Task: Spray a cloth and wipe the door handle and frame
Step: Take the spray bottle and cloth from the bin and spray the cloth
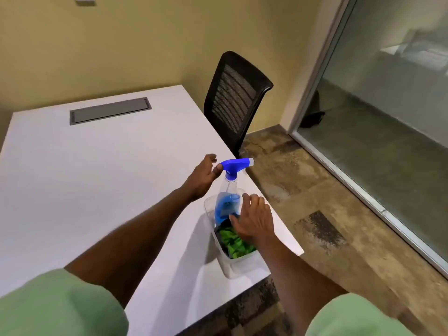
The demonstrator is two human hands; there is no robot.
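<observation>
Blue plastic forms the trigger head of the spray bottle (230,187), with a pale nozzle tip pointing right toward the floor; below it the body is clear, narrow at the neck and widening downward, with blue liquid filling only the lower part. The bottle stands upright in the far end of a clear plastic bin (234,265) that sits near the right edge of the white table (84,170). In the near end of the bin lies a crumpled green cloth (236,243), with something dark tucked along its left side and under the bottle. The left hand (202,177) is spread open just beside the trigger head, its thumb tip touching or almost touching the back of the blue head, the fingers curled loosely and closed on nothing. The right hand (254,219) reaches into the bin with its fingers bent, the fingertips at the bottle's lower body and over the cloth; whether it actually grips either one cannot be told, since the palm hides the contact. Both forearms are bare, with green sleeves at the bottom of the view. A grey cable hatch (110,110) is set into the tabletop, a black mesh chair (236,98) stands at the far right side of the table, and a frosted glass panel (392,98) in a metal frame runs along the right.
</observation>
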